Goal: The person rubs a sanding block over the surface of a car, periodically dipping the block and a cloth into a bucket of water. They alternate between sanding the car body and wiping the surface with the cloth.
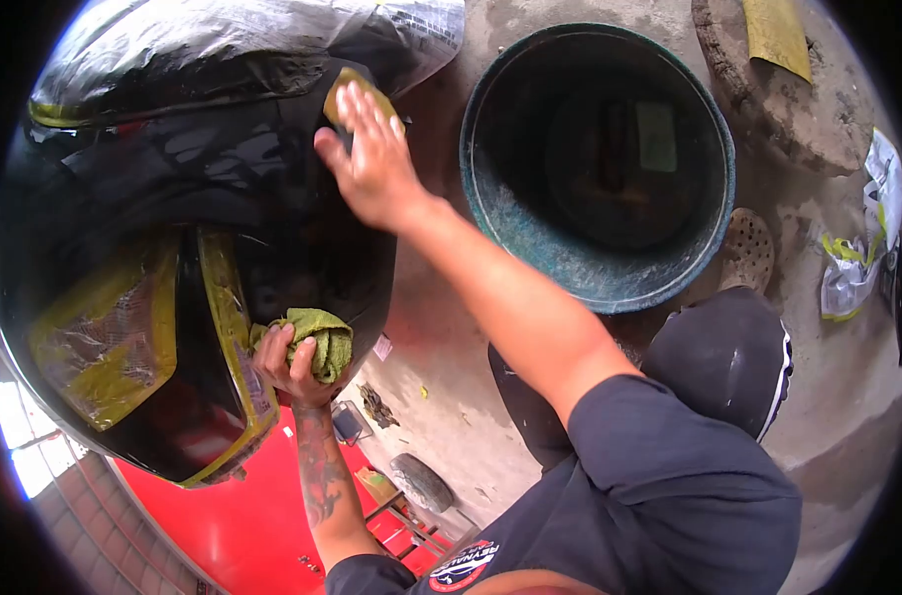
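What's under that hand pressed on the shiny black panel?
A yellow pad peeks out above the fingers of the right hand, lying flat on the black panel. The hand covers most of it, so its full shape is hidden.

Shirt patch [463, 567]: lettering (curved, cut off) unreadable; fine print on plastic sheet [421, 25] too small.
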`<state>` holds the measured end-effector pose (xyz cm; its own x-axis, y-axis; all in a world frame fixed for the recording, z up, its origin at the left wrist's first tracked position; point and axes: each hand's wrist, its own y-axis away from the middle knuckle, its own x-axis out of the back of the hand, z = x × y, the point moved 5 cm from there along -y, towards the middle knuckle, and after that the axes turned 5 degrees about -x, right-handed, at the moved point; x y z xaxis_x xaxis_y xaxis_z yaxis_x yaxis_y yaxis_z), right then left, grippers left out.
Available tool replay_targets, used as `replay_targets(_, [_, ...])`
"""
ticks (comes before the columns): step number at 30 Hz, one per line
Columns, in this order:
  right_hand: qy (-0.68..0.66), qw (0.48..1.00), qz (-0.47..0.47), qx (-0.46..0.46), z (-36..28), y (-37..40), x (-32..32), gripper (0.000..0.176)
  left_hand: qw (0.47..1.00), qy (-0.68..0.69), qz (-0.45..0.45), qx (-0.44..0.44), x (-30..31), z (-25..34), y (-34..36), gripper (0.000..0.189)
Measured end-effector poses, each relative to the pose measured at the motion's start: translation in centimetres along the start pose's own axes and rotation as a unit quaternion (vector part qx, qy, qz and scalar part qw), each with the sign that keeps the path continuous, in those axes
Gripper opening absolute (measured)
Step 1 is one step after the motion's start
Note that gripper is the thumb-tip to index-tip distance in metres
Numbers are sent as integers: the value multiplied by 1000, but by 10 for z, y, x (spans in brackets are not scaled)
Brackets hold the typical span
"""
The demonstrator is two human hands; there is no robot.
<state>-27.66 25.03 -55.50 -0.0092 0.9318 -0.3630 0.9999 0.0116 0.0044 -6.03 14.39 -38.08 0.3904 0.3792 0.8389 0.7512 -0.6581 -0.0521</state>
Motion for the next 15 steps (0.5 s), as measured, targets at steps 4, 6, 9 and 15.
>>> replay_targets(4, [-51, 997, -34, -37, 21, -61, 6, 82, 1000, 8, -1, 4, 2, 2, -4, 62])
replay_targets(6, [-62, 998, -21, -9, 19, -32, 8, 76, 1000, 2, 5, 0, 1, 1, -2, 62])
replay_targets(9, [-17, 1000, -12, 7, 22, 30, 5, 77, 1000, 5, 9, -1, 0, 1, -1, 62])
replay_targets(15, [-28, 999, -33, -19, 30, -41, 7, 84, 1000, -5, 20, 2, 1, 3, -6, 60])
